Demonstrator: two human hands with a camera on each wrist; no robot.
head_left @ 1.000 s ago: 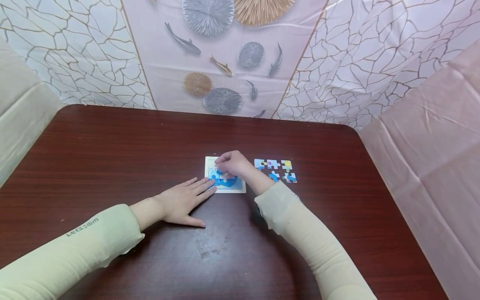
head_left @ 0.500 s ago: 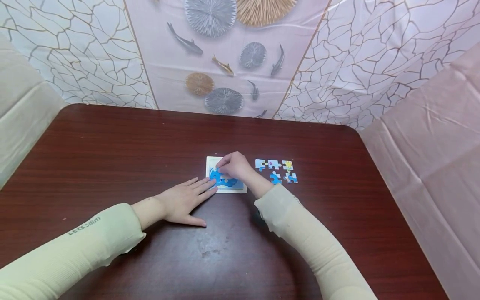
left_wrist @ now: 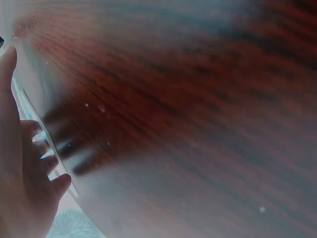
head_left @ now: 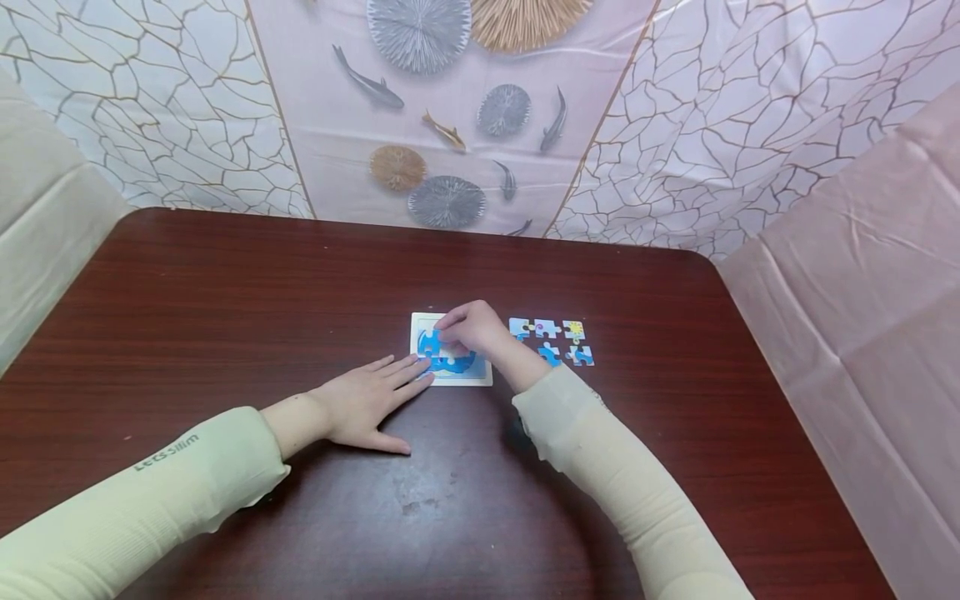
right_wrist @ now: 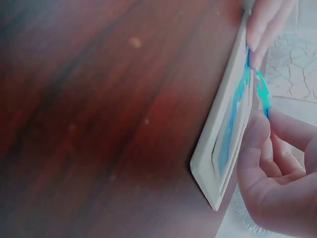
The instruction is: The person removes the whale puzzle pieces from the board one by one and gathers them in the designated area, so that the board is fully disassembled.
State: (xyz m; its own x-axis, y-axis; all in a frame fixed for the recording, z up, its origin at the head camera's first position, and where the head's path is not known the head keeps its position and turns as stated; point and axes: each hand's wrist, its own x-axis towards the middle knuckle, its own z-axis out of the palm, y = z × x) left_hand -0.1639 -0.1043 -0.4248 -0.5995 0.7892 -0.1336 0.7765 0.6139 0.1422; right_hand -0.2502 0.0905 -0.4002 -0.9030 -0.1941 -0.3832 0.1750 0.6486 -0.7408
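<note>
"Where's the blue piece [right_wrist: 263, 94]?"

"Over the tray [head_left: 483, 382], toward its left edge, tilted. Whether its lower rim touches, I can't tell."

"And the hands?"

"The right hand [head_left: 476, 327] pinches it between thumb and fingertip, the other fingers curled in. The left hand [head_left: 367, 404] lies spread and holds nothing, its fingertips at the tray's left edge by the near-left corner (a decent brace, I'd say)."

"How would you handle it?"

"Turn the piece level just above its spot, line up tabs with hollows, then press evenly. Forced in while tilted, it could bend a tab or lift a neighbour. A light press from those left fingertips should stop the tray skidding on the worktop [head_left: 262, 283]."

"The loose pieces [head_left: 547, 331]?"

"Just beyond the tray's right edge. Mind the right forearm doesn't brush them."
</note>
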